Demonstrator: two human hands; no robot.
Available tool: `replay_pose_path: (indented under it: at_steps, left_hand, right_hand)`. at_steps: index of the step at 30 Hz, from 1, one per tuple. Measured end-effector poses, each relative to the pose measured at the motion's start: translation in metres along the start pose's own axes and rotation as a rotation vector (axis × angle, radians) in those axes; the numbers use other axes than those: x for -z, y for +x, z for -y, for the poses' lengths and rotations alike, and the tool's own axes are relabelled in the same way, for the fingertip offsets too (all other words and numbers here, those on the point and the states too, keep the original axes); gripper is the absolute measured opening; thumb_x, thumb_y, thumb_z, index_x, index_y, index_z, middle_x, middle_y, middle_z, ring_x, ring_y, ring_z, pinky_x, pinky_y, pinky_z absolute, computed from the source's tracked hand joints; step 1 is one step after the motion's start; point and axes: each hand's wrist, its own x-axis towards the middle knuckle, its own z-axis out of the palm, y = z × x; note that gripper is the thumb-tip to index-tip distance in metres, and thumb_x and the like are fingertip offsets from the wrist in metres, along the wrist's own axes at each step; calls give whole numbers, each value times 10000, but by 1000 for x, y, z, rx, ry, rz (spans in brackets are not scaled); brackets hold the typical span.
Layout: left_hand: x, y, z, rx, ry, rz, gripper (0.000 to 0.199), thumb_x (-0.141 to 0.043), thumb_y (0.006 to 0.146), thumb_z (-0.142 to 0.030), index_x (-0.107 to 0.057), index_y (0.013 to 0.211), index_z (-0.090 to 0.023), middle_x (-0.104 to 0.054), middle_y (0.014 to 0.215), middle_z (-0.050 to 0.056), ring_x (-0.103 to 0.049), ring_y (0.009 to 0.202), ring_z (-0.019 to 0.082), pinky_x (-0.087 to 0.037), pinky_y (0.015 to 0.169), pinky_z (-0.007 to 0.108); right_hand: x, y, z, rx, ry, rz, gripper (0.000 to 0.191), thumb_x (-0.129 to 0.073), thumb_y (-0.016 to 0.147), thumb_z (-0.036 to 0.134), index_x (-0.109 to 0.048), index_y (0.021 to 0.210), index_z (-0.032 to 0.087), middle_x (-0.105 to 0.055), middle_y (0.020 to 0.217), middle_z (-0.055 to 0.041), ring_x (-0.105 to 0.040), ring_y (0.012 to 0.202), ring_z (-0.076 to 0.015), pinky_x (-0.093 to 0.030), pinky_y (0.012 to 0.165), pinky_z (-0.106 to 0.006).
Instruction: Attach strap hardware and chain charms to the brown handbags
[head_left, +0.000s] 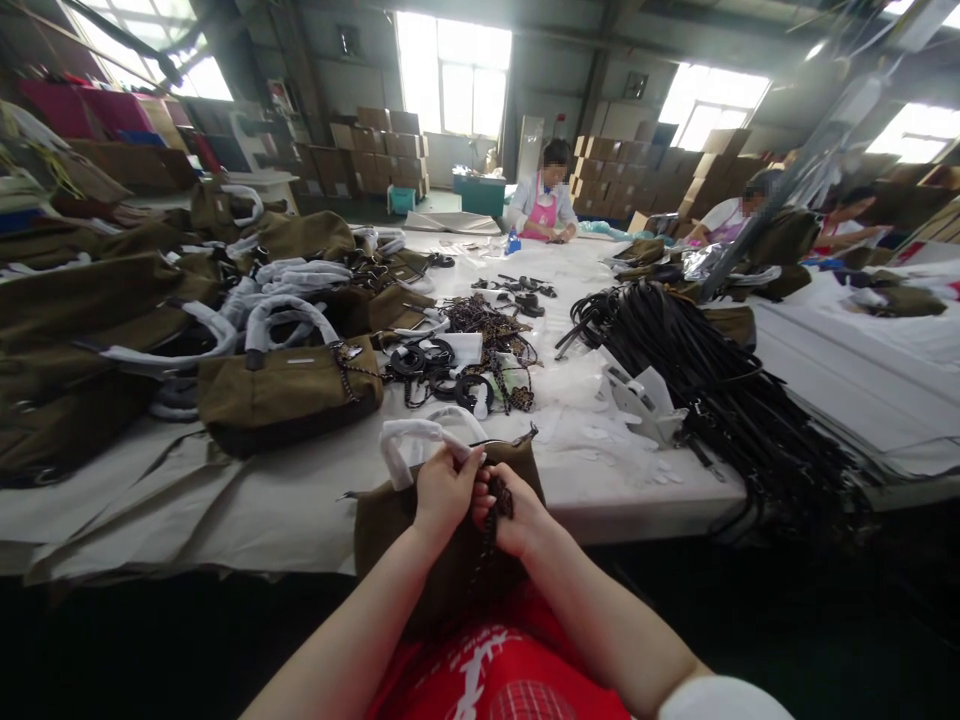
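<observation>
An olive-brown handbag (pixel 386 525) stands at the table's front edge, close against my body, its handles (pixel 401 430) wrapped in white material. My left hand (pixel 448 490) is closed with its fingertips pinched at the base of the near handle. Beside it, touching, my right hand (pixel 517 510) is closed around a dark patterned cord charm (pixel 499 495), whose end hangs down over the bag's front. Exactly what the left fingertips grip is hidden.
Olive bags (pixel 292 395) with wrapped handles pile up at left. Patterned cord charms (pixel 487 325) and coiled black straps (pixel 431 360) lie ahead. A heap of long black straps (pixel 675 340) and a white tape dispenser (pixel 641 400) are at right. Co-workers (pixel 544 195) sit farther back.
</observation>
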Motion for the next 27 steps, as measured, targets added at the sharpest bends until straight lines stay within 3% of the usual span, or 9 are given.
replay_pose_path:
  at_steps: [6,13,19,22,27]
  left_hand:
    - [-4,-4,10,27,-57,-59,379,-576,848,-516,-652,710,-172,-713,679,88,-672,643,230,-498,639,324]
    - [-11,-1,21,80,-189,-47,446,-515,875,-557,-655,771,-147,-713,626,75,-676,554,219,-507,521,299]
    - [-3,-9,15,-8,-188,-30,276,-661,780,-463,-712,746,-193,-737,760,91,-697,806,269,-507,820,369]
    - [-5,-10,18,36,-228,-41,284,-646,786,-458,-696,720,-186,-722,721,90,-684,745,260,-506,771,366]
    - [-15,-6,26,209,-377,-27,356,-635,786,-508,-650,730,-157,-704,662,79,-672,616,230,-517,589,317]
  right_hand:
    - [0,-4,0,134,22,13,192,-445,854,216,-471,670,169,-459,561,38,-350,417,-42,-352,439,-142]
    - [9,5,-12,414,-167,-77,158,-620,762,279,-549,663,176,-548,533,28,-406,422,-63,-328,414,-159]
    - [18,10,0,411,-329,-98,328,-692,759,448,-547,642,178,-543,507,26,-415,396,-69,-322,391,-179]
    - [18,10,-2,458,-390,-79,384,-742,732,489,-544,633,176,-546,518,34,-417,409,-61,-320,405,-177]
    - [21,11,-13,697,-561,-59,387,-679,798,518,-571,650,177,-594,588,25,-466,469,-72,-361,477,-199]
